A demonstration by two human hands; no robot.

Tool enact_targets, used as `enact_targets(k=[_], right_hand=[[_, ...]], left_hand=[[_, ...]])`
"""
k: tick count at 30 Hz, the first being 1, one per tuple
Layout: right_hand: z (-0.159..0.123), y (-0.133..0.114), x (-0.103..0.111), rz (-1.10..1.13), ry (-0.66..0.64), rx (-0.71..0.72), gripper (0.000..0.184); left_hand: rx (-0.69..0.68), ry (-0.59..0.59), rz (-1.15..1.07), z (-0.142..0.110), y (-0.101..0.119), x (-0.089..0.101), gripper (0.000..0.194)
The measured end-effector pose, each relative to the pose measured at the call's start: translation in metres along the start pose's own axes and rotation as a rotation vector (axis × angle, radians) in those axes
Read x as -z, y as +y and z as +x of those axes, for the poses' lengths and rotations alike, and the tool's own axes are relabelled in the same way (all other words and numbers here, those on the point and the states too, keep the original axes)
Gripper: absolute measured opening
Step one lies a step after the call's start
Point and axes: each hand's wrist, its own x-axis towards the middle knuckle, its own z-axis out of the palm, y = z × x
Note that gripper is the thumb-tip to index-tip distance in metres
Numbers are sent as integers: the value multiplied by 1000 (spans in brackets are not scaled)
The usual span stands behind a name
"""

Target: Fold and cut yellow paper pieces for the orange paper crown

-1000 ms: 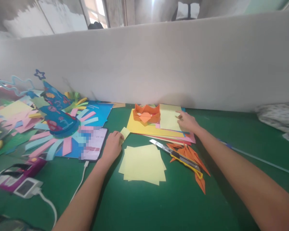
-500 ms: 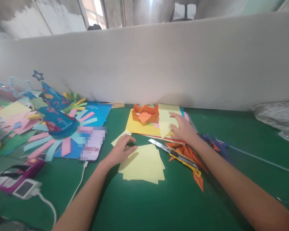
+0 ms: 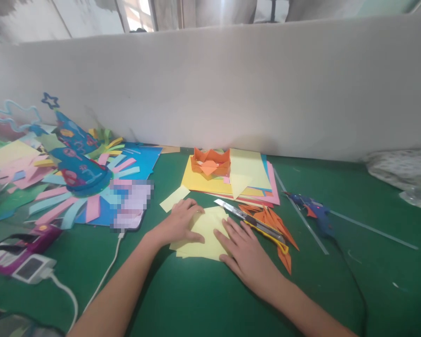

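Observation:
Pale yellow paper sheets (image 3: 210, 238) lie in a loose stack on the green table in front of me. My left hand (image 3: 182, 222) rests at the stack's left edge, thumb and fingers apart. On the right edge lies my right hand (image 3: 243, 250), its fingers spread over the paper. A small yellow paper strip (image 3: 175, 198) sits just beyond my left hand. Close to my right fingers, a yellow-handled utility knife (image 3: 250, 222) with its blade out lies across folded orange paper pieces (image 3: 282, 227).
Behind the stack, an orange folded paper crown (image 3: 211, 164) sits on coloured sheets (image 3: 203, 185). A phone (image 3: 135, 206) and decorated party hats (image 3: 79, 168) are on the left, beside a power bank (image 3: 33, 267). A blue glue gun (image 3: 314, 213) lies right, its cord trailing forward.
My right hand has left the sheets at the back and come down onto the yellow stack. My left hand has let go of the small strip and moved right onto the stack.

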Motion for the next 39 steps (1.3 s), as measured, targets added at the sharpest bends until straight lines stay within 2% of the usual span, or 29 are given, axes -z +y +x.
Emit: enact_targets(k=[4, 9, 11, 14, 16, 19, 23, 25, 31, 34, 36, 39], right_hand=[[-1, -5, 1, 42, 3, 42, 45], [-5, -8, 2, 189, 72, 62, 57], [-6, -8, 1, 330, 162, 3, 62], [-6, -4, -2, 594, 339, -159, 67], [-5, 0, -3, 708, 397, -238, 67], [-4, 7, -4, 677, 375, -269, 53], [-2, 11, -2, 568, 342, -265, 33], [-1, 12, 0, 544, 376, -278, 31], [-3, 15, 5, 470, 532, -308, 30], [-6, 14, 4, 503, 683, -286, 35], [-7, 12, 2, 608, 759, -257, 36], [-3, 9, 3, 840, 726, -274, 36]], left_hand=[[2, 8, 26, 0, 3, 1, 61], [-22, 43, 14, 2, 8, -1, 47], [-17, 64, 15, 4, 10, -3, 40], [11, 103, -6, 6, 9, -5, 19], [13, 130, -45, 7, 7, -7, 8], [6, 171, -97, 9, 5, -10, 8], [8, 210, -106, 10, 8, -14, 23], [-6, 246, -73, 10, 11, -14, 27], [-108, 274, -62, 10, 22, -9, 11], [-148, 392, -15, 7, 28, -6, 9], [-170, 539, 26, 4, 31, -5, 9], [-154, 799, 64, -2, 34, -4, 7]])
